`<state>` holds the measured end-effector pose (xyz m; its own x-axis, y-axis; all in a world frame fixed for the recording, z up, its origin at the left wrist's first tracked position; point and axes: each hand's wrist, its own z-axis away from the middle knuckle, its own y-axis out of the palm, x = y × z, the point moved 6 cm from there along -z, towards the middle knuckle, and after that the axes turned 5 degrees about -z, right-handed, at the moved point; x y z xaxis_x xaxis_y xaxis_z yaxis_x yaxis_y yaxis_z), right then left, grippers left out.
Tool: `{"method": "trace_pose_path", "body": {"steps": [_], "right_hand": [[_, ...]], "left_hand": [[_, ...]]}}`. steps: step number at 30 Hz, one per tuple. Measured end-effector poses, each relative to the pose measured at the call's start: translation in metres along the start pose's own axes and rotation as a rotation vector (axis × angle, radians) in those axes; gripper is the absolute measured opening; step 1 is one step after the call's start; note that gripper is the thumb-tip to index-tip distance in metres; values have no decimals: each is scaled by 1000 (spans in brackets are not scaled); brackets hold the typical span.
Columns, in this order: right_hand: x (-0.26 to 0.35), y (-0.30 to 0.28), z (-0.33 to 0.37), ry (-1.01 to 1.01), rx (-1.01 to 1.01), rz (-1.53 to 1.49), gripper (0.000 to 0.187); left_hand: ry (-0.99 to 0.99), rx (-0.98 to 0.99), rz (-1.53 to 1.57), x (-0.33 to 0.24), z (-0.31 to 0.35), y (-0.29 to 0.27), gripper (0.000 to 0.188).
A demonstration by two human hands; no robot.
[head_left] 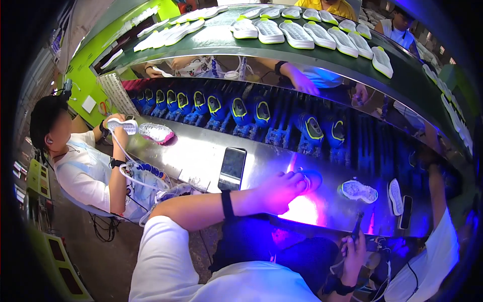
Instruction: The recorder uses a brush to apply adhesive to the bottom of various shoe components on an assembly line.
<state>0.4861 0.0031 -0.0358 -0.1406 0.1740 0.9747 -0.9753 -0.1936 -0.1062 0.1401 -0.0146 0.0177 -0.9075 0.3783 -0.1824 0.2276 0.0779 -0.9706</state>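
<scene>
Over the metal bench, my left hand (283, 193) is closed on a dark rounded piece, likely a shoe upper (314, 180). Purple light washes over it and hides its detail. Lower right, my right hand (354, 253) grips a slim black-handled tool (358, 225), pointing upward; its tip is too small to make out, perhaps a brush. A white shoe sole (358, 191) lies on the bench between the upper and a second, upright-turned sole (395, 197).
Blue shoes (240, 110) with yellow-green collars line the conveyor behind the bench. White soles (297, 34) cover the green upper belt (216, 43). Two phones (232, 168) lie on the bench. At left a person (83, 151) holds a white sole; another person's arm (436, 194) reaches in at right.
</scene>
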Motion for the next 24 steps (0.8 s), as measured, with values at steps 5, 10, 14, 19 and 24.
{"method": "trace_pose_path", "body": {"steps": [5, 10, 14, 19, 24], "right_hand": [[45, 9, 1, -137, 7, 5, 52], [63, -8, 5, -260, -32, -18, 49], [56, -7, -9, -228, -63, -52, 47], [43, 3, -10, -148, 39, -33, 47], [40, 2, -13, -128, 58, -18, 46]], "left_hand": [[-46, 2, -525, -73, -14, 38, 63], [244, -130, -577, -97, -14, 39, 45], [-94, 168, -391, -49, -53, 61, 44], [51, 80, -571, -85, -48, 70, 49], [464, -153, -279, -86, -21, 36, 49]]}}
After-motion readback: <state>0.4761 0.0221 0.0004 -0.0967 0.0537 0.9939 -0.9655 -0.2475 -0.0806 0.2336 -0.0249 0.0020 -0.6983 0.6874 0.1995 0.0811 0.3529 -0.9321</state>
